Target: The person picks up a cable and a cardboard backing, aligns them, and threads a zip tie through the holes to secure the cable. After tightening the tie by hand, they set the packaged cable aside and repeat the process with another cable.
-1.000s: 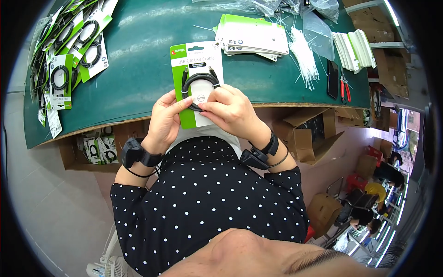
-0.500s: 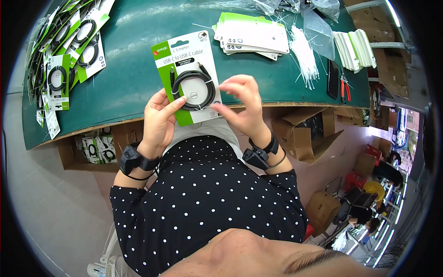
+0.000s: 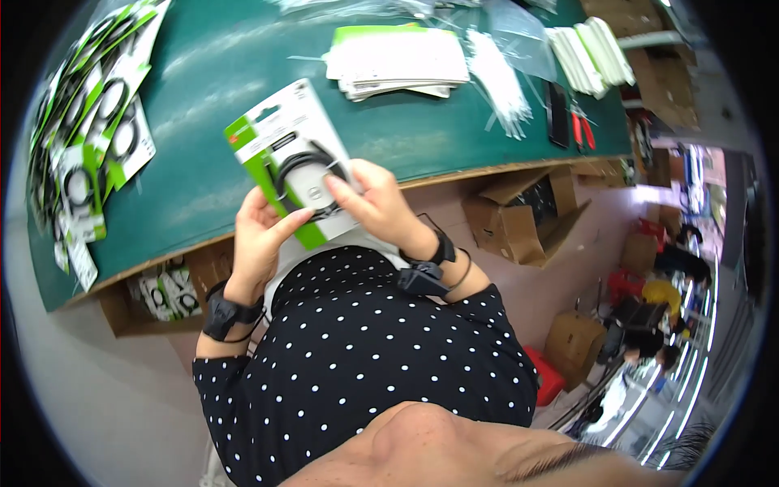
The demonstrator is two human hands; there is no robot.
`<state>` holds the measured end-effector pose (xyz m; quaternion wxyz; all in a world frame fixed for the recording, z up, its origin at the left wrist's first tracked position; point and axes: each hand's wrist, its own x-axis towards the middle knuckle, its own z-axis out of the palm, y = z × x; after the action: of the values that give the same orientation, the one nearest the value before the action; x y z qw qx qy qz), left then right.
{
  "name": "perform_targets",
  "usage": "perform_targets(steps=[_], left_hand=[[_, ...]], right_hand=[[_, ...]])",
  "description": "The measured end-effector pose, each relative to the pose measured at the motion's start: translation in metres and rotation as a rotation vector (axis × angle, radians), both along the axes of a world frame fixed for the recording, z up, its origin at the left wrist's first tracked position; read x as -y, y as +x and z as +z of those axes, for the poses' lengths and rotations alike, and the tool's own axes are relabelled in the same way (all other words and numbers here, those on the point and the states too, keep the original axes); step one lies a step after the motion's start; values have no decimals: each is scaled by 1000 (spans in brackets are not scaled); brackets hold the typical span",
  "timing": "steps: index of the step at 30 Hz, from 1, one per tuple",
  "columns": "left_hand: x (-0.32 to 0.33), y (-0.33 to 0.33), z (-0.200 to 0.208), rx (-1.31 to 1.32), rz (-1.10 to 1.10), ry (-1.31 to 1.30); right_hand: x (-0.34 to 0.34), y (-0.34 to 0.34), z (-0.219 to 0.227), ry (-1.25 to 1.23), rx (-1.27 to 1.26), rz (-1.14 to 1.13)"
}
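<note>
Green-and-white card (image 3: 307, 180) tilted between my two hands, above the near edge of the green table (image 3: 195, 162), its top leaning left. The black cable (image 3: 292, 162) lies coiled on its face. My left hand (image 3: 260, 231) pinches the lower left edge, thumb in front; my right hand (image 3: 380, 203) is closed on the right edge, thumb laid over the coil (whether the fingertips behind press hard, I cannot tell).

Risks, as I judge them: too much thumb pressure on the coil could drag it askew or strain whatever fastens it. Squeezing both edges inward might bow or crease the card. If I let go on the right without firming the left, it could swing and slip past the table's edge. Loose white ties (image 3: 499, 85) lie well apart, beyond the card stack (image 3: 398, 65); a careless sweep right could scatter both.
</note>
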<state>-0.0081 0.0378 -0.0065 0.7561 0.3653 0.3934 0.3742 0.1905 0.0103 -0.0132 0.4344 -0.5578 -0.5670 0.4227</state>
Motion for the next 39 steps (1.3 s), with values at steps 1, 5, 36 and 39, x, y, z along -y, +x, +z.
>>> perform_targets(steps=[1, 5, 36, 39], left_hand=[[0, -1, -1, 22, -37, 3], [1, -3, -4, 12, -9, -7], [-11, 8, -14, 44, -101, -84], [-10, 4, -17, 114, -51, -8]], right_hand=[[-1, -5, 3, 79, 0, -20], [-2, 5, 1, 196, 23, 49], [-34, 197, 31, 197, 628, -420], [-15, 174, 38, 100, 252, -387]])
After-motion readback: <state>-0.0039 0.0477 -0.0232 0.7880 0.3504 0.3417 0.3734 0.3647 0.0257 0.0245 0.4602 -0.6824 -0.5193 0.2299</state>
